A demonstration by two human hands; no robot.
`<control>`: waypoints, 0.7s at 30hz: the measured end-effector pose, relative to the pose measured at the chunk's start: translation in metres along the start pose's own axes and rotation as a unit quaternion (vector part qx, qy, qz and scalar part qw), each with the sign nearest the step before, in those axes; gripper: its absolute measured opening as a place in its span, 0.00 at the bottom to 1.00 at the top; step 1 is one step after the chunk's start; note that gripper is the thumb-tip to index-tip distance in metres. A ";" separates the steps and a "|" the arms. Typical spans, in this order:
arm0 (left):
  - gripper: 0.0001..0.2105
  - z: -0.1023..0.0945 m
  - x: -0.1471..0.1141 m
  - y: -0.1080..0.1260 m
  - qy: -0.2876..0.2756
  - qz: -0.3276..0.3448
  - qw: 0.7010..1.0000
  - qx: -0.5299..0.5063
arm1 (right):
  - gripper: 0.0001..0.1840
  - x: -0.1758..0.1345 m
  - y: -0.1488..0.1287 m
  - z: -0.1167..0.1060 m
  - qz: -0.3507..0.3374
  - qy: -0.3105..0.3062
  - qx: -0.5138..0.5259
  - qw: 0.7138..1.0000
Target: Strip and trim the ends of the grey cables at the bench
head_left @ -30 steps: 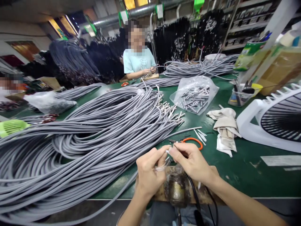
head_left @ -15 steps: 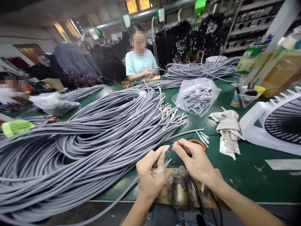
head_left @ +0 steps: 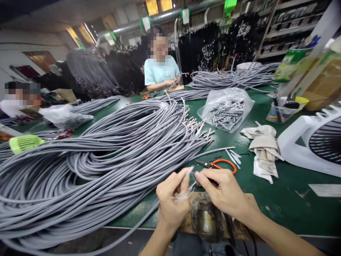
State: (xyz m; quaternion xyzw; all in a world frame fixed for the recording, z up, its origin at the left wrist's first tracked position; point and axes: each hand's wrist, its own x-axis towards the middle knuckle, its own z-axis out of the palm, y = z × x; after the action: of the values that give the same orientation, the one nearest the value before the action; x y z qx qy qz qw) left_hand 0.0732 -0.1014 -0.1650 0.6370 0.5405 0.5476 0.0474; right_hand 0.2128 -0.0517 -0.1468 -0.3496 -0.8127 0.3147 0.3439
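My left hand (head_left: pixel 173 197) is closed around the end of a grey cable, whose pale tip (head_left: pixel 191 170) sticks up past the thumb. Loose whitish strands (head_left: pixel 184 195) fan out from the same fist. Close beside that tip, my right hand (head_left: pixel 225 188) has thumb and forefinger pinched at the thin strands; their exact grip is partly hidden. Just beyond the right knuckles lie orange-handled scissors (head_left: pixel 213 164) on the green table. Below both hands sits a worn, tape-wrapped metal device (head_left: pixel 206 217) on a wooden board (head_left: pixel 186 222).
A large coil of grey cables (head_left: pixel 112 170) covers the left side. Ahead lie a plastic bag of short cut pieces (head_left: pixel 227 110) and white scraps (head_left: pixel 234 156). At right are cloth gloves (head_left: pixel 265 149) and a white fan (head_left: pixel 295 142). A co-worker (head_left: pixel 162 73) sits across the table.
My right hand has come lower and closer to the strands at my left hand, uncovering the scissors behind it. The whole view has shifted slightly.
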 end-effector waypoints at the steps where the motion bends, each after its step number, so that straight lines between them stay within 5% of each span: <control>1: 0.13 0.001 0.000 0.000 -0.004 -0.007 1.000 0.001 | 0.21 0.000 0.000 0.001 0.005 0.003 0.001 1.000; 10: 0.08 0.004 -0.001 0.006 -0.094 -0.018 0.995 0.009 | 0.19 0.008 0.007 -0.003 0.110 0.156 0.174 0.966; 13: 0.09 0.001 0.001 0.003 -0.104 -0.077 0.991 -0.042 | 0.10 0.006 0.003 -0.012 0.053 0.113 0.123 0.984; 16: 0.09 -0.001 0.001 0.000 -0.128 -0.052 0.990 -0.034 | 0.08 0.004 0.001 -0.016 -0.010 0.097 0.032 0.995; 18: 0.09 -0.003 0.001 0.000 -0.143 -0.020 0.989 -0.016 | 0.12 0.005 0.003 -0.018 0.023 0.078 0.029 0.996; 21: 0.10 -0.006 0.002 0.000 -0.189 0.033 0.980 -0.049 | 0.14 0.009 0.008 -0.020 0.125 -0.050 0.155 0.979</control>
State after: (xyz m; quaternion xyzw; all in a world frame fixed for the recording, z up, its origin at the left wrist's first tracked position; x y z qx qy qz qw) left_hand 0.0685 -0.1028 -0.1618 0.7433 0.4731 0.4443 0.1621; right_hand 0.2270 -0.0352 -0.1382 -0.3742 -0.7203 0.4946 0.3107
